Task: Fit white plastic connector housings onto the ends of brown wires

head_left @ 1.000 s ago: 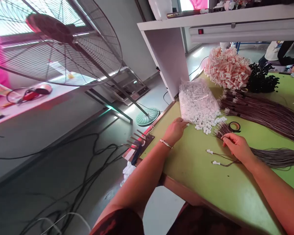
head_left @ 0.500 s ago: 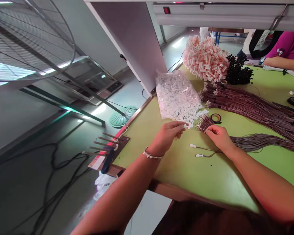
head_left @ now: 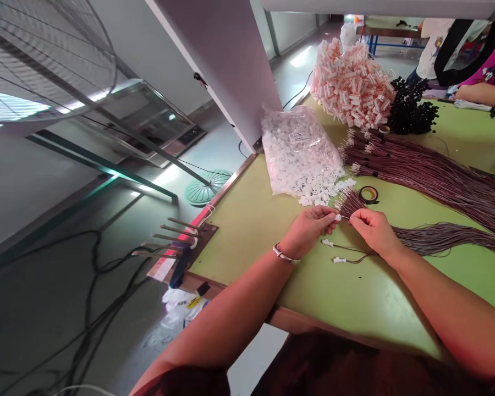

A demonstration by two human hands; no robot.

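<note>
L hand (head_left: 309, 231) and R hand (head_left: 373, 231) meet over the green table (head_left: 367, 300), near its middle. L thumb + forefinger are pinched together on a small white plug (head_left: 337, 218). R fingertips are closed on a thin wire (head_left: 344, 218) whose end sits at that plug; can't tell if the wire is in the plug or just touching. A bracelet (head_left: 284, 254) sits on the L wrist.

Just near of the hands lie two wires w/ white plugs on the ends (head_left: 332, 251), flat on the table, running under the R hand. R of the hands a loose bundle of brown wires (head_left: 437, 239) stretches off right, its bare tips fanned out just far of the R hand. A small tape roll (head_left: 369, 194) lies just beyond those tips.

Far-left: clear bag of white plugs (head_left: 299, 154), some spilled at its near edge. Farther off, a bigger brown wire bundle (head_left: 416, 168), a pink-white pile (head_left: 352, 85) and a black pile (head_left: 410, 110). Another person's arm (head_left: 476, 93) far right.
</note>
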